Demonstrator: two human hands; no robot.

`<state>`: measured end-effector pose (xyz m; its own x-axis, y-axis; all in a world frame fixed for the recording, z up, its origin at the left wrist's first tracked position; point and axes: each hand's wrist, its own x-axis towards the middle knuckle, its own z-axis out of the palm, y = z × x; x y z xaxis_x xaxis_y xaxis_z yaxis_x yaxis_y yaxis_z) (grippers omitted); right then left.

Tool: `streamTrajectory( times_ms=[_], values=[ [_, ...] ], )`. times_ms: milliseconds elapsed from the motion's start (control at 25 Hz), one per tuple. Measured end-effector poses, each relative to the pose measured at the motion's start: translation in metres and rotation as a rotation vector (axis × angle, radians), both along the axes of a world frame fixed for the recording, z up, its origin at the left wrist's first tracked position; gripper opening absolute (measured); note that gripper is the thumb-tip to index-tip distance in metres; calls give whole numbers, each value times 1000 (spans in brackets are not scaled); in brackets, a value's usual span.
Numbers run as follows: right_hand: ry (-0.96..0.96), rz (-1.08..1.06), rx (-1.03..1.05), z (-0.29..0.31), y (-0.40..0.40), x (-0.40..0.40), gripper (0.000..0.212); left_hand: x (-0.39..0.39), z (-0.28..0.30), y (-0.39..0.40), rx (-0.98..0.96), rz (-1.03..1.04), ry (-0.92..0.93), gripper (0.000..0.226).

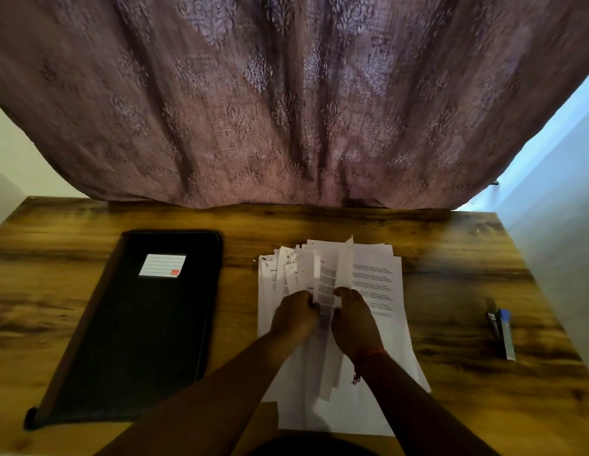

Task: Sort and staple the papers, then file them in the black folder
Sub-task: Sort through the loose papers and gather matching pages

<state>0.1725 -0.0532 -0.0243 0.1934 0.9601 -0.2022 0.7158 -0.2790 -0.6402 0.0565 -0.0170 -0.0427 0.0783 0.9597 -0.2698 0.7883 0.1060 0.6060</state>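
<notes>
Both forearms reach forward from the bottom edge over the wooden table [319,222], meeting at the middle of the paper pile.

The left hand [293,315] lies knuckles up on the left half of the papers [378,284], its fingers curled round the edge of a raised sheaf at the fingertips. Just beside it, the right hand [354,319] is also knuckles up, with fingers bent and pinching the same lifted sheets from the other side. A red thread [369,357] circles the right wrist. Between the two hands a few sheets stand up on edge and fan towards the far side, while the rest of the pile lies flat and loosely spread beneath, printed text showing on the right.

Well left of the pile, the black folder [135,327] lies closed and flat, set at a slant, with a white label [162,265] near its far end. Far to the right, apart from the papers, a stapler [500,329] lies on the table near the edge. A patterned purple curtain [286,93] hangs behind, its hem touching the table's far edge. Nothing lies between the hands and the folder or the stapler.
</notes>
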Motion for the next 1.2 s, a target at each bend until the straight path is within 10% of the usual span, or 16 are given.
streamTrajectory(
  times_ms=[280, 840, 1200],
  values=[
    [312, -256, 51, 7, 8, 6, 21, 3, -2, -9, 215, -326, -35, 29],
    [175, -177, 101, 7, 2, 2, 53, -3, -4, -1, 42, 234, -186, 33],
    [166, -158, 98, 15, 4, 4, 58, -6, 15, 5, 236, 174, -49, 8]
  ],
)
